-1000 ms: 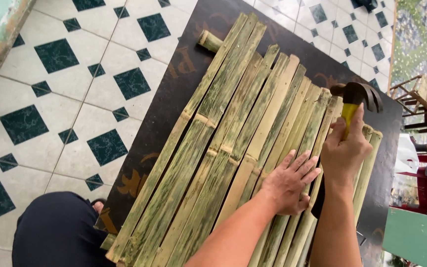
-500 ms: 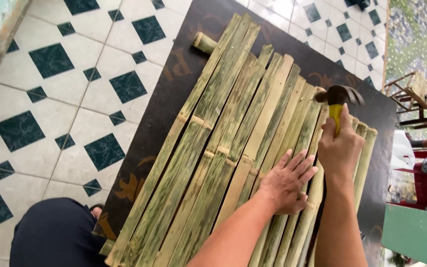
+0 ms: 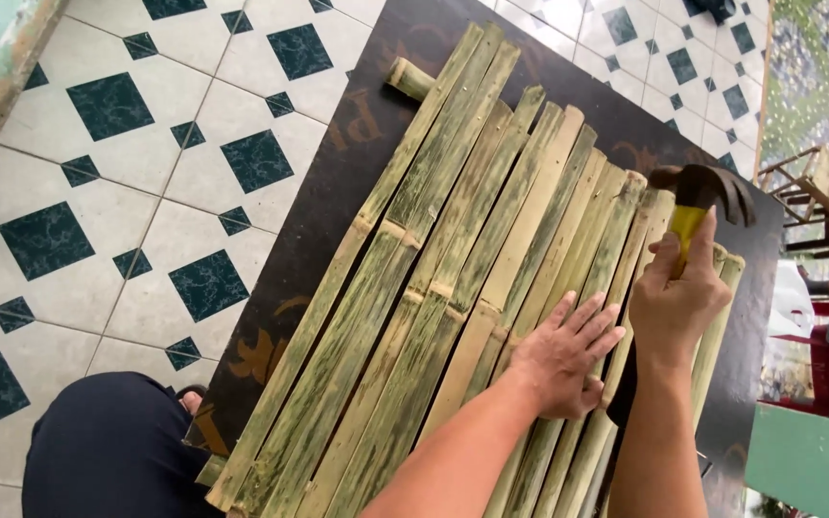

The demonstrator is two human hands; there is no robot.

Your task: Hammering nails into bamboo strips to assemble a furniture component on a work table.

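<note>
Your right hand (image 3: 675, 305) gripped the hammer (image 3: 700, 200) by its yellow handle, head poised over the bamboo slats (image 3: 453, 288). Your left hand (image 3: 560, 357) lay flat and open just beside it, pinning those stiff, light, likely splintery strips on the dark board (image 3: 338, 182).

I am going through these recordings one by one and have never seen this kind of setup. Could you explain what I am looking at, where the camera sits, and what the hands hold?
There is no machine here: a person works with two bare hands, and the single camera is worn on their head, looking down. The left hand lies flat, palm down, on a row of split bamboo slats laid side by side. The right hand grips the yellow handle of a hammer, whose dark head is over the slats' far right edge. The slats rest on a dark board set on a white floor with dark diamond tiles. The person's dark-clothed knee shows at the lower left.
</note>
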